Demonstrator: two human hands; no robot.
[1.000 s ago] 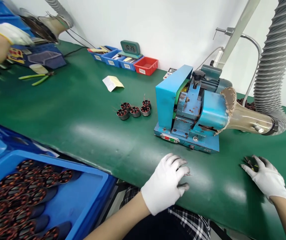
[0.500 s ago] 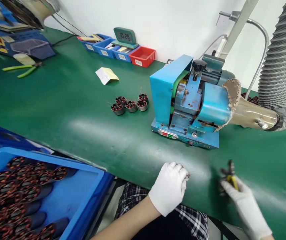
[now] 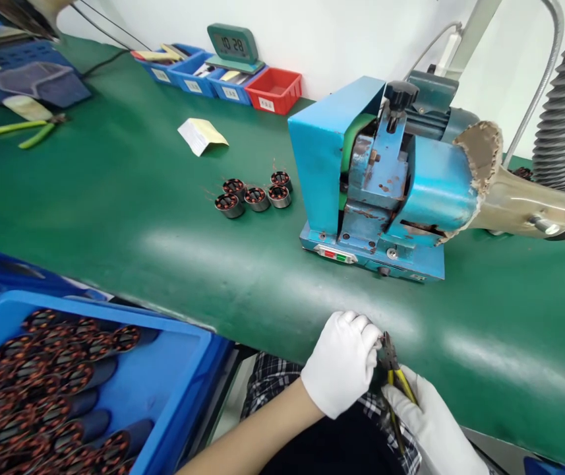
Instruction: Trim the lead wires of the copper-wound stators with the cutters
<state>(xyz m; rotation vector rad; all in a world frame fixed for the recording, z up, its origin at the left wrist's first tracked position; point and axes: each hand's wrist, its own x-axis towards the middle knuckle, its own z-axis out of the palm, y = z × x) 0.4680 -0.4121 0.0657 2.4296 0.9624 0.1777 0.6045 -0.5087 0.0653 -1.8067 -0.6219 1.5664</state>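
Note:
My left hand (image 3: 344,364), in a white glove, is closed around a small thing that its fingers hide almost wholly. Yellow-handled cutting pliers (image 3: 395,371) are gripped in my right hand (image 3: 425,412), also gloved in white. The jaws of the pliers point up and lie right at the left fingertips; whether they bite on anything I cannot tell. Beyond the hands, several wound motor stators (image 3: 257,198) with copper coils and loose wire ends stand grouped on the green table (image 3: 173,277).
A blue belt machine (image 3: 361,185) with a clear duct (image 3: 529,201) stands ahead. At lower left a blue crate (image 3: 148,376) holds many stators. Small blue bins, a red bin (image 3: 275,91), a clock (image 3: 233,43), folded paper (image 3: 202,135) and green-handled pliers (image 3: 35,130) lie farther back.
My right hand has brought the pliers leftward, up to the left fingertips. My left hand stays closed, nearly in place. The view has shifted slightly.

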